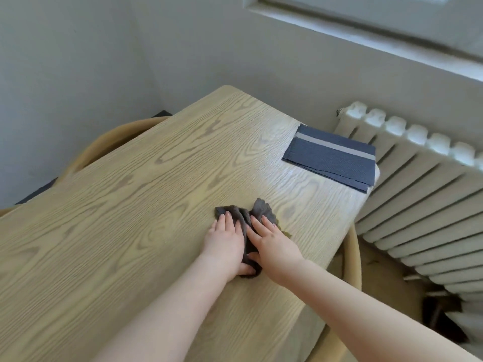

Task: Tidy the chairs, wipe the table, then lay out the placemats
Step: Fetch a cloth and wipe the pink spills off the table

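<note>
A dark grey cloth (262,209) lies bunched on the light wooden table (136,205), right of its middle. My left hand (226,241) and my right hand (271,242) lie side by side on it, fingers straight and flat, pressing it onto the tabletop. Most of the cloth is hidden under the two palms. A stack of dark blue placemats (332,159) with a pale stripe sits at the table's far right corner. One tan chair back (112,142) shows behind the table's far left edge, pushed in close. Another chair's curved back (352,259) shows at the right edge.
A white ribbed radiator (423,194) stands against the wall just right of the table, under a window sill (366,30). Grey walls close in the corner behind the table. A dark object (441,317) lies on the floor below the radiator.
</note>
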